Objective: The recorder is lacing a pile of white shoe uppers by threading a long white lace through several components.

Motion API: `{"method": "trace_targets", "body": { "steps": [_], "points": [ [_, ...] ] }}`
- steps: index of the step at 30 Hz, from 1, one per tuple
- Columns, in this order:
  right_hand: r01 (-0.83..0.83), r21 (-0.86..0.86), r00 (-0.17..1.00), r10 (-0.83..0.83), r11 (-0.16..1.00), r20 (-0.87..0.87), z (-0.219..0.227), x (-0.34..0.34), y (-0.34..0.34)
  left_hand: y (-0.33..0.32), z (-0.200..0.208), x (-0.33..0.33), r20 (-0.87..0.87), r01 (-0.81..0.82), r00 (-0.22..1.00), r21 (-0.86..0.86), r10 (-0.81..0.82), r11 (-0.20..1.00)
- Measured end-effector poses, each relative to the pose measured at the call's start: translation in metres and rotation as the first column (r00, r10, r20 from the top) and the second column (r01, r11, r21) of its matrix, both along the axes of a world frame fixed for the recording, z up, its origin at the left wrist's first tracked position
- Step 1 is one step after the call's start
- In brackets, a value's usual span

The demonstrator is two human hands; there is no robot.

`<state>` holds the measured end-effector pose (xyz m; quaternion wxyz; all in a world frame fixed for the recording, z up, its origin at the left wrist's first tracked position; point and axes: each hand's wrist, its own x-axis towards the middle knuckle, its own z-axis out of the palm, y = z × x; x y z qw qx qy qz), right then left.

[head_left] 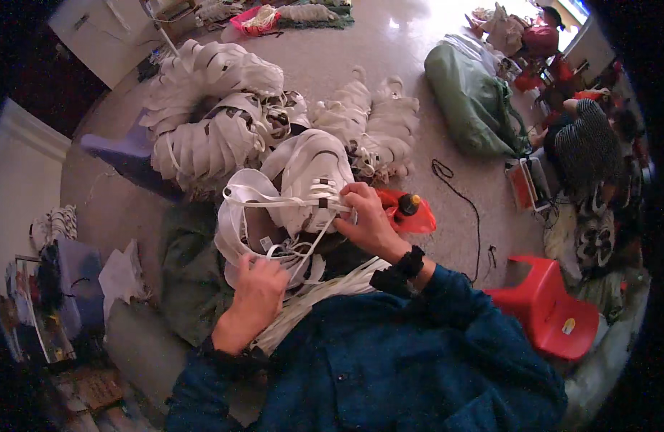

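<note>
A white shoe upper (314, 165) lies in front of me, partly threaded with a flat white shoelace (306, 201). At the right side of its eyelets, my right hand (371, 222) is closed, thumb and fingers pinching the lace by the edge. Below and to the left, my left hand (254, 299) has its fingers curled beside loose loops of lace; what they grip, if anything, is hidden. Another white upper (235, 234) lies under the first, its dark lining showing. A bundle of loose white laces (321, 302) lies across my lap.
Stacks of nested white uppers (209, 140) stand ahead, beside a purple chair (119, 155). A red bag (418, 217) with a dark bottle (409, 204) lies right of my hand. Farther right are a red stool (551, 306), a green sack (465, 101) and other people (587, 140).
</note>
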<state>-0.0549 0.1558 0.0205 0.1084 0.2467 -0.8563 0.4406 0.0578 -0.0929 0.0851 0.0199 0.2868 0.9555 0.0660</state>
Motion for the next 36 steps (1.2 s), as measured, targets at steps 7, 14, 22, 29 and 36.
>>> {"method": "trace_targets", "body": {
  "steps": [7, 14, 22, 29, 36],
  "points": [
    [0.106, -0.044, 0.986, -0.111, 0.993, -0.128, 0.025, 0.007, -0.007, 0.043, -0.028, -0.065, -0.101, -0.255, 0.933, 0.494, 0.346, 0.831],
    [0.053, 0.251, 0.988, -0.014, 0.967, -0.154, 0.023, 0.011, -0.037, 0.052, -0.056, -0.073, -0.078, -0.296, 0.918, 0.522, 0.39, 0.8],
    [0.168, 0.101, 0.963, -0.142, 0.981, -0.23, -0.002, 0.013, -0.06, 0.049, -0.061, -0.077, -0.131, -0.265, 0.894, 0.616, 0.428, 0.742],
    [0.08, 0.038, 0.988, -0.074, 0.996, -0.139, 0.008, 0.005, -0.04, 0.052, -0.054, -0.077, -0.075, -0.248, 0.892, 0.742, 0.445, 0.622],
    [0.325, 0.487, 0.932, -0.362, 0.811, -0.02, -0.033, 0.032, 0.142, 0.05, -0.056, -0.072, -0.049, -0.3, 0.868, 0.741, 0.494, 0.6]
  ]
}}
